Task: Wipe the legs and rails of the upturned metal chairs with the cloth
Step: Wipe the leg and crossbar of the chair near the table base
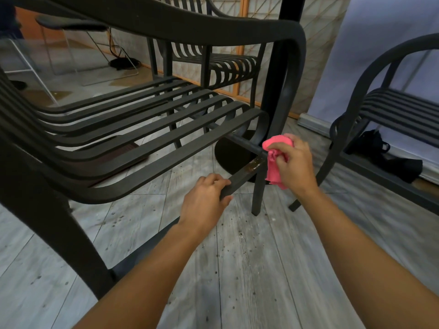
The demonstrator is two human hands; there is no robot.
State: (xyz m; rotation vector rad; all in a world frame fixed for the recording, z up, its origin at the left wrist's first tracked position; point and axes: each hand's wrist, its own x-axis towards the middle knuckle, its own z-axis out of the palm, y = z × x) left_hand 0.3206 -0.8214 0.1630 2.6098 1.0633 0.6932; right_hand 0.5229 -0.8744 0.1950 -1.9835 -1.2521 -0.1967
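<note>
- The right grip [293,166] is closed around a bunched pink cloth [275,160], fingers curled into the fabric, pressing it against the chair where a lower rail meets a front leg.
- The left grip [205,198] wraps around the lower side rail [244,174] of the same chair, fingers over the top and thumb underneath.
- Both bare forearms reach in from the bottom of the view.
- The rail has a shiny, brownish, wet-looking patch just beside the cloth, between the two hands.
- The near chair [133,138] is dark metal with a slatted seat and a broad curved armrest overhead; it fills the left and centre of the view.
- Its front leg [259,193] stands on the floor directly below the cloth.
- A second dark slatted chair [213,65] stands behind the first one, in front of a lattice-patterned wall.
- A third chair [389,110] of the same kind stands at the right, well apart from the hands.
- A black bag [389,157] lies on the floor beneath the third chair.
- The floor [249,257] is pale grey wood-look planks speckled with small dark spots.
- A round dark base [232,155] with a dark post sits on the floor behind the cloth.
</note>
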